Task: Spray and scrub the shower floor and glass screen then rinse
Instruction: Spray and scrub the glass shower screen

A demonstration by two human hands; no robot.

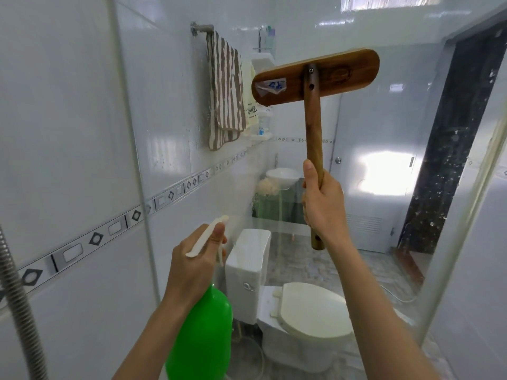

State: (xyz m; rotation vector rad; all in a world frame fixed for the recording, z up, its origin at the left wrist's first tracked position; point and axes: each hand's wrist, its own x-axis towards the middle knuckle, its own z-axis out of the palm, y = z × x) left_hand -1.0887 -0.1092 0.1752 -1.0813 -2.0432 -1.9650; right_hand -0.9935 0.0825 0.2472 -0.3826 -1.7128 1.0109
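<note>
My left hand point(196, 266) grips the neck of a green spray bottle point(204, 335), with a finger on its cream trigger head point(210, 237); the nozzle points at the glass screen point(192, 149) in front of me. My right hand point(321, 204) holds the wooden handle of a scrub brush point(315, 78), raised upright. The brush's wide wooden head sits against or just before the glass at head height, its back facing me. Droplets and streaks show on the glass. The shower floor is out of sight.
A ribbed metal shower hose point(16, 303) hangs at the far left. The screen's white frame point(461, 229) runs down the right side. Behind the glass stand a toilet point(301, 311), a washbasin point(282, 178), a striped towel point(226, 91) on a rail and a white door point(381, 171).
</note>
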